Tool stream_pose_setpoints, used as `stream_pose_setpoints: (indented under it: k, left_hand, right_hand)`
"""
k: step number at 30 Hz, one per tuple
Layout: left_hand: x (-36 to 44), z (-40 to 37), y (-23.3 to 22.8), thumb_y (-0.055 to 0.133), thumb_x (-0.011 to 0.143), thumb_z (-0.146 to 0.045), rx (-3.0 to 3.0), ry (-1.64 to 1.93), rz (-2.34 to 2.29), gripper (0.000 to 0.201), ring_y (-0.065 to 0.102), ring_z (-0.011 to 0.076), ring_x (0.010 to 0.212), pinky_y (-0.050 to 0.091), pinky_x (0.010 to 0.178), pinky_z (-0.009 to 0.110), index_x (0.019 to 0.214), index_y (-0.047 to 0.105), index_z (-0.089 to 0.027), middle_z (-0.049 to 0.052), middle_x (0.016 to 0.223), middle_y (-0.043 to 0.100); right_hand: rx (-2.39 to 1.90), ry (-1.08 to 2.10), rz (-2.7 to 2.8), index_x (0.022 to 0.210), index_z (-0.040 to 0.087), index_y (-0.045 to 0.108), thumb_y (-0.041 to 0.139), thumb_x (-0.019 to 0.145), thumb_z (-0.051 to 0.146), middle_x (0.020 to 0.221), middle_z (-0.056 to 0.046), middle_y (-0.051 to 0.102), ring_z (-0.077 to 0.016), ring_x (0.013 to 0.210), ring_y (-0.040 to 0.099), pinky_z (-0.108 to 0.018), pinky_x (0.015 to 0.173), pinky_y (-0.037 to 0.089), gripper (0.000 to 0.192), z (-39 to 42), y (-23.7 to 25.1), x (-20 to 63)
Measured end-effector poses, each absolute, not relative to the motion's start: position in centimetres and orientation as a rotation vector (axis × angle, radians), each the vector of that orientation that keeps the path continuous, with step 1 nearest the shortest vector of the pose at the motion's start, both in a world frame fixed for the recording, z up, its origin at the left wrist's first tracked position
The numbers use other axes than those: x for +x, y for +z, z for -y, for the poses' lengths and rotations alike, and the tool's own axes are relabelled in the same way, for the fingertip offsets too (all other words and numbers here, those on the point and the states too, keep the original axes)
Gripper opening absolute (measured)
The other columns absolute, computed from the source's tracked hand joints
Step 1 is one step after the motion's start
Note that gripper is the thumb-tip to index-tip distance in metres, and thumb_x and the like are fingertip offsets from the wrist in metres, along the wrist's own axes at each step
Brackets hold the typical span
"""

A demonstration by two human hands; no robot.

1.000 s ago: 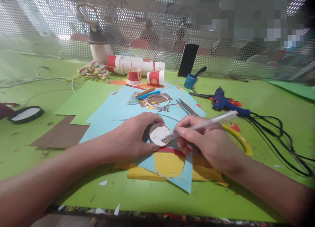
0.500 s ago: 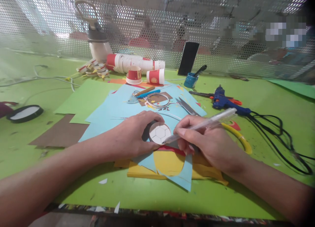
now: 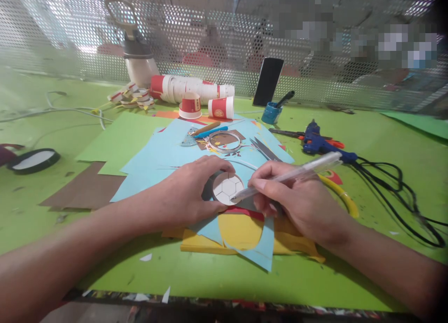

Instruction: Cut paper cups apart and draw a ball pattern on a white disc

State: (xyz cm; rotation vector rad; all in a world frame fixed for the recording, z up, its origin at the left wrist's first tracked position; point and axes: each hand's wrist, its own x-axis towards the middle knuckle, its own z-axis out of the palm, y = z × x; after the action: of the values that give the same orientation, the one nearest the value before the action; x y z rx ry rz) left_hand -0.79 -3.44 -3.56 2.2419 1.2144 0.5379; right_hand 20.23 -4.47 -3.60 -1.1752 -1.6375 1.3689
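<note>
A small white disc [image 3: 224, 187] with black football-pattern lines lies over the paper pile in front of me. My left hand [image 3: 201, 185] grips its left side, thumb at the lower edge and fingers at the top. In my right hand [image 3: 283, 187] is a clear-barrelled pen [image 3: 297, 170], slanted up to the right. Its tip touches or nearly touches the lower right part of the disc. Under both hands are light blue paper [image 3: 143, 185] and, nearer to me, a yellow piece [image 3: 245, 232].
Beyond the hands lie a tape ring [image 3: 225, 142], scissors [image 3: 265, 149] and a blue pen [image 3: 212, 132]. A blue glue gun [image 3: 315, 138] with a black cord is at right. Paper cups [image 3: 191, 89], a phone [image 3: 269, 82] and a bottle [image 3: 140, 64] stand at the back.
The pen tip has shifted slightly on the disc, and the pen's upper end sits a little further right. Otherwise the hands and objects stay nearly where they were.
</note>
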Motion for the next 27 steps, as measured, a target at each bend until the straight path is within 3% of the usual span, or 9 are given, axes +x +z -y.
stream_pose_setpoints:
  k: [27]
  left_hand:
    - [-0.82, 3.51, -3.78, 0.069, 0.075, -0.027, 2.325, 0.572, -1.177, 0.044, 0.057, 0.0257, 0.111, 0.047, 0.092, 0.039, 0.116, 0.056, -0.019, 0.008, 0.121, 0.062]
  right_hand:
    - [-1.195, 1.368, 1.734, 0.075, 0.020, 0.057, 0.056, 0.088, 0.021, 0.055, 0.004, 0.061, -0.0072, 0.048, 0.053, -0.017, 0.047, 0.043, 0.014, 4.43, -3.54, 20.24]
